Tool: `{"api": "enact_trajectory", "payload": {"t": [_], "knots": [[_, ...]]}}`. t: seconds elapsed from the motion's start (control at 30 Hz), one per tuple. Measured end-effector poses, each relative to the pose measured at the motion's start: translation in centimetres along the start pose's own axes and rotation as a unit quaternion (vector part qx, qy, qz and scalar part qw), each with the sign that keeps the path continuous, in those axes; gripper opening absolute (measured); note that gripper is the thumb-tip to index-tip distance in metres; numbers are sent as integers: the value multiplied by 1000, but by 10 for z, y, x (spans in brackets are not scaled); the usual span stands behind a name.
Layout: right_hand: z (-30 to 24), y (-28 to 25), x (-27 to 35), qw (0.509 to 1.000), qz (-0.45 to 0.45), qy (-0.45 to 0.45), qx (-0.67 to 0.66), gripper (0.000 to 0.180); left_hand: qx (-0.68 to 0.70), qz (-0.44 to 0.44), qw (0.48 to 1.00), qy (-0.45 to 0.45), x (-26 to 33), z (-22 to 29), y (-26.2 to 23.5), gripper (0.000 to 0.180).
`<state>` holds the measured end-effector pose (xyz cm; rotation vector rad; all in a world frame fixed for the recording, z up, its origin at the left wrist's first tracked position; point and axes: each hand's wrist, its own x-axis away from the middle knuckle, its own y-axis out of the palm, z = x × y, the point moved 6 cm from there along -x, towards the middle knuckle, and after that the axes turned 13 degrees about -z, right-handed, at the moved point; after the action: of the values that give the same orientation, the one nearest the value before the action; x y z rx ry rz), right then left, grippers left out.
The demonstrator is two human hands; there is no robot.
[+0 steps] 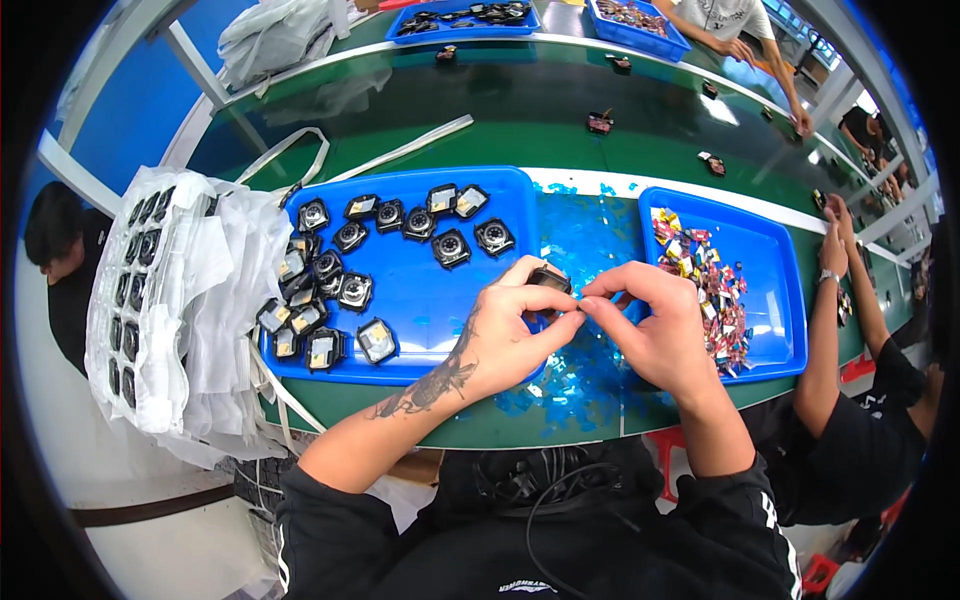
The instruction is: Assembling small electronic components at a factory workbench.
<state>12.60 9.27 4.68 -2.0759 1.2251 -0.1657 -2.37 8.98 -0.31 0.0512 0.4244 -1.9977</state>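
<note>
Over the gap between two blue trays, my left hand (512, 325) is closed around a small black watch case (549, 279). The fingertips of my right hand (655, 325) are pinched together against my left fingertips at the case's near edge. Whatever they pinch is too small to make out. To the left lies a blue tray (430, 320) with several watch cases (354, 290), some showing round sensor backs and others pale inner parts. On my right, a second blue tray (770, 300) has a heap of small red, yellow and white parts (705, 300) along its left side.
Blue film scraps (585, 235) litter the green bench between the trays. White packing trays (150, 290) are stacked at far left. Beyond runs a green conveyor (520, 130) carrying scattered small assemblies (600, 122). A co-worker's arms (830, 290) reach in at right; another person works across the belt.
</note>
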Motion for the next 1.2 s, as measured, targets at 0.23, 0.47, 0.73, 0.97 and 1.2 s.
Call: {"api": "enact_trajectory", "payload": {"t": [0.23, 0.47, 0.73, 0.97, 1.2], "knots": [[13, 5, -1, 996, -10, 46, -73, 6, -7, -16, 1000, -1, 1, -1, -1, 14], [-18, 4, 16, 980, 86, -73, 162, 13, 40, -15, 998, -39, -2, -9, -3, 16], [10, -3, 10, 996, -2, 48, -69, 22, 161, -57, 983, -68, -2, -18, 3, 16], [25, 14, 11, 946, -31, 30, -320, 17, 204, -111, 971, -63, -3, -11, 7, 12], [23, 3, 14, 937, 7, -28, -347, 13, 350, -115, 928, -57, 0, -1, 13, 28]]}}
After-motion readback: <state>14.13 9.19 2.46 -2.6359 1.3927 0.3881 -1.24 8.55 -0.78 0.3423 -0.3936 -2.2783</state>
